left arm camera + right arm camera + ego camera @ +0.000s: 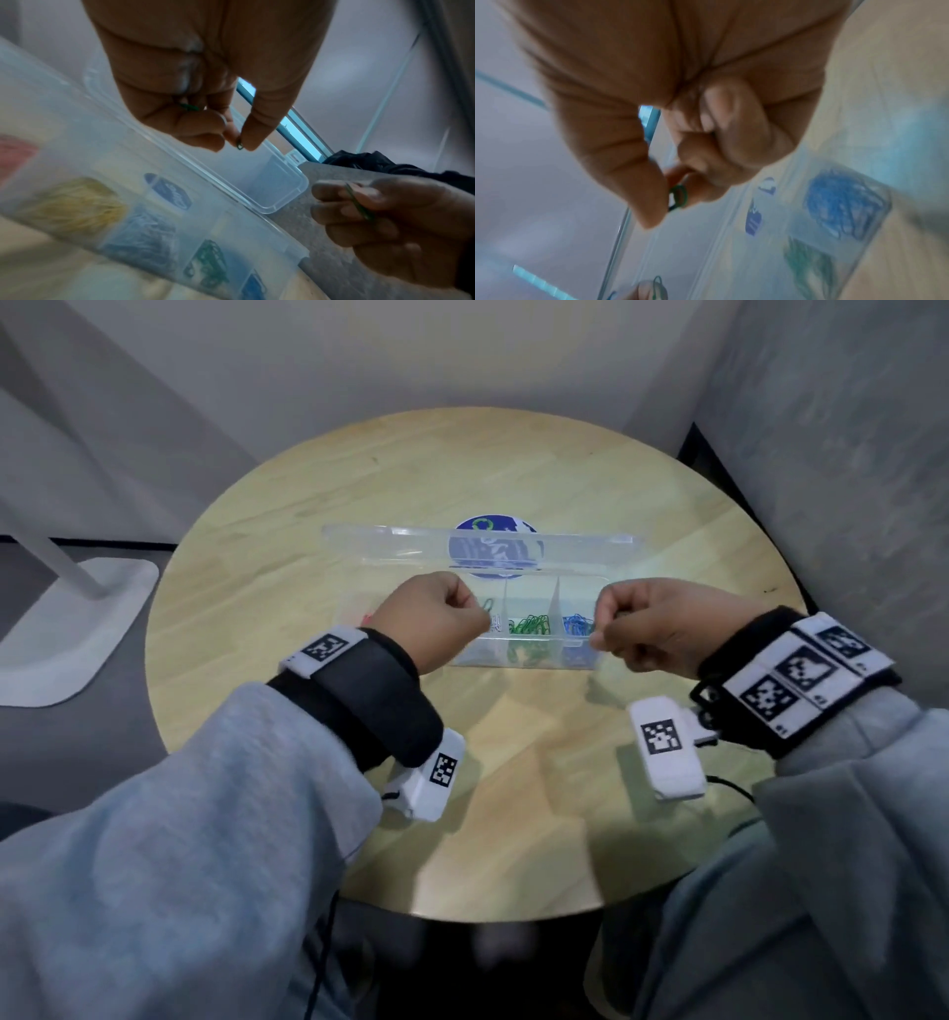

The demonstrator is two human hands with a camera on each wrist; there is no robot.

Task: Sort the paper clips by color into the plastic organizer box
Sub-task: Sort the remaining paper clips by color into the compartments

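I pinch a green paper clip between the thumb and fingers of my right hand; its long axis runs slantwise down from my fingertips. My left hand pinches another green clip, its end poking down past my fingertips. Below and between both hands lies the clear organizer box, long axis left to right, lid open away from me, holding green clips and blue clips in neighbouring compartments, on the round wooden surface.

Small office-like nook – round wooden table, plain grey partition walls, white stand base on grey floor
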